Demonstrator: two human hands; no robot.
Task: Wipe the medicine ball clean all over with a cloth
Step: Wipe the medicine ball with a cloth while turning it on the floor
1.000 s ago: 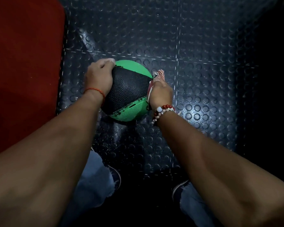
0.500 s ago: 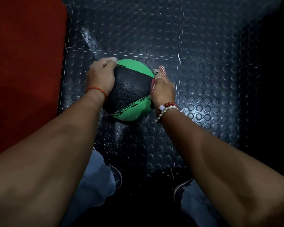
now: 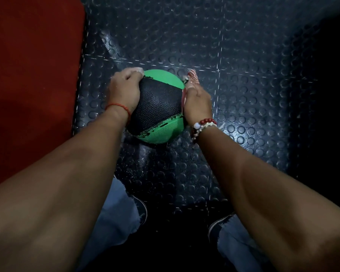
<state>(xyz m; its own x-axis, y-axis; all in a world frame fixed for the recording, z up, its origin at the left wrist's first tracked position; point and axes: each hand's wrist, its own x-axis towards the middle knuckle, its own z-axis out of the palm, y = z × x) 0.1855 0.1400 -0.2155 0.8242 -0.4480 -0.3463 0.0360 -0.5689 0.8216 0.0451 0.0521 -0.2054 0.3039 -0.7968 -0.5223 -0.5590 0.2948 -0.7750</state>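
"What did the head camera give you?"

"I saw the medicine ball (image 3: 159,107), green with a black textured band. It sat on the dark studded floor (image 3: 253,75), near a red mat (image 3: 31,75) on its left."

"And the hands?"

"Apart, one on each side of the ball. The left hand (image 3: 124,91) gripped the upper left, fingers curled over the top edge, with a red thread (image 3: 120,107) at the wrist. The right hand (image 3: 197,104) held a red-and-white patterned cloth (image 3: 192,76) against the ball's right side. The cloth's far end poked out past the hand, and beaded bracelets (image 3: 204,124) sat on that wrist."

"Anything else?"

"Frayed jeans (image 3: 116,213) and dark shoes (image 3: 142,210) showed between the forearms, low in the frame."
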